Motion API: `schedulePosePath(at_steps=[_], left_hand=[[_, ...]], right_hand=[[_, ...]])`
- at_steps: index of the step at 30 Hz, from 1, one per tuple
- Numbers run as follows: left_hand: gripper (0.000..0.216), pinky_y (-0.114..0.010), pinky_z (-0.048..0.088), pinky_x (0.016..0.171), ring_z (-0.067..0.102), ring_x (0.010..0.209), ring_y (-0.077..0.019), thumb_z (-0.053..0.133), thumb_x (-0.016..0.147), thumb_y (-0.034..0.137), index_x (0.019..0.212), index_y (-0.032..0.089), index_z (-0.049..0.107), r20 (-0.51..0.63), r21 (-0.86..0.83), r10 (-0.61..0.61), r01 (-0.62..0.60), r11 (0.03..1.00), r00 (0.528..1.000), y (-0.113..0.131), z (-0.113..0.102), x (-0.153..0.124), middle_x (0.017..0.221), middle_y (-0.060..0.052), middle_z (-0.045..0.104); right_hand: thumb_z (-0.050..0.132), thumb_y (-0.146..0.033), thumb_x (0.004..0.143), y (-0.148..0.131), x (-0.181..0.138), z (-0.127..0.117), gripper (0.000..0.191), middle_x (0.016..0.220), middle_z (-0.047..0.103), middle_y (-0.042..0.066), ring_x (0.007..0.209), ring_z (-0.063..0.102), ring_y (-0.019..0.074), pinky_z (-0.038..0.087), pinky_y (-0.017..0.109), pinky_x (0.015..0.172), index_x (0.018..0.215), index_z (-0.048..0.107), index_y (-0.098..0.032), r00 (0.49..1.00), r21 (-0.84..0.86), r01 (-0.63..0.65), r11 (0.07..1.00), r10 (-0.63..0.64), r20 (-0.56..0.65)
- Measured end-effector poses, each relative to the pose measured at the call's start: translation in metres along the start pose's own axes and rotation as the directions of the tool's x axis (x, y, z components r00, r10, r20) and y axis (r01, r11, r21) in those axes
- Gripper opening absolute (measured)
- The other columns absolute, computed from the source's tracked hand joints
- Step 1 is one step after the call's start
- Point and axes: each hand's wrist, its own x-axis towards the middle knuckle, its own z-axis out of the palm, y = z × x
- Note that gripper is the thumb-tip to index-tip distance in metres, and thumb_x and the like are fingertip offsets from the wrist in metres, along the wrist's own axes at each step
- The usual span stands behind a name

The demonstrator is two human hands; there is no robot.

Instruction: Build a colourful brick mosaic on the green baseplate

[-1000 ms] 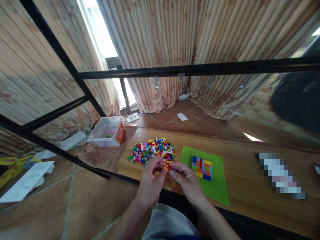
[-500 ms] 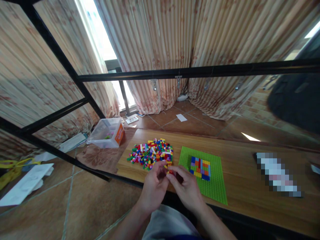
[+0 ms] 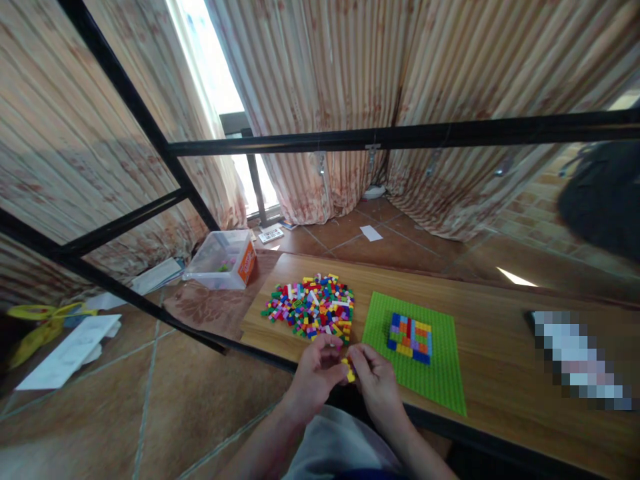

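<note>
Yellow piece (image 3: 349,372) (small); in 2 hands (image 3: 378,383)

Left grip (image 3: 315,375) and right grip (image 3: 376,381) nearly meet (fingers (image 3: 361,358) curled), forearms (image 3: 267,432) slanting inward.

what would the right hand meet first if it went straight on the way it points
Likely the left hand, close ahead by the yellow piece; the brick pile lies beyond, though depth is unclear.
</note>
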Motion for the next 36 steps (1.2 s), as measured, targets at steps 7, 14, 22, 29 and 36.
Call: schedulePosePath(at_steps=[7,14,22,29,36], left_hand=[[0.039,-0.025,0.049,0.066,0.060,0.069,-0.0121,0.082,0.066,0.031,0.095,0.015,0.063,-0.017,-0.053,0.065,-0.066,0.996,0.998,0.003,-0.001,0.005,0.079,-0.002,0.066],[0.028,-0.025,0.049,0.067,0.059,0.067,-0.0110,0.079,0.068,0.031,0.090,0.015,0.071,-0.132,0.045,0.108,-0.103,0.994,0.985,0.001,-0.018,0.014,0.084,-0.003,0.068],[0.015,-0.028,0.051,0.072,0.064,0.075,-0.0167,0.065,0.076,0.023,0.089,0.018,0.070,-0.278,0.531,0.428,-0.233,0.814,0.860,0.007,-0.066,0.057,0.081,-0.003,0.070],[0.017,-0.035,0.051,0.083,0.067,0.086,-0.0202,0.060,0.082,0.011,0.092,0.019,0.071,-0.161,0.860,0.588,-0.180,0.478,0.793,0.021,-0.073,0.091,0.090,-0.005,0.074],[0.025,-0.040,0.048,0.094,0.065,0.100,-0.0235,0.058,0.085,0.009,0.100,0.022,0.072,0.007,0.948,0.632,-0.206,0.243,0.775,0.012,-0.075,0.098,0.103,-0.005,0.074]], right_hand=[[0.072,-0.046,0.072,-0.008,0.004,0.001,0.030,0.056,0.043,-0.008,0.042,0.016,0.0044,0.013,0.020,0.038,0.072,0.057,-0.020,0.942,0.496,-0.333,0.802,0.306,0.137],[0.070,-0.043,0.075,-0.013,0.016,-0.008,0.025,0.074,0.062,0.001,0.054,0.044,0.0080,0.026,0.019,0.042,0.076,0.066,-0.018,0.928,0.442,-0.372,0.816,0.318,0.194],[0.070,-0.023,0.065,-0.006,0.066,-0.009,0.020,0.076,0.070,0.003,0.066,0.065,0.0150,0.054,0.029,0.062,0.084,0.073,-0.018,0.968,0.106,-0.219,0.970,0.202,0.148],[0.062,-0.020,0.072,0.003,0.110,0.017,0.012,0.065,0.068,0.000,0.057,0.066,0.0166,0.055,0.030,0.054,0.080,0.070,-0.023,0.990,-0.089,-0.069,0.994,0.079,0.117],[0.058,-0.020,0.081,0.003,0.125,0.032,0.016,0.063,0.067,0.000,0.054,0.064,0.0157,0.052,0.028,0.053,0.090,0.070,-0.024,0.984,-0.285,0.036,0.958,0.016,0.180]])
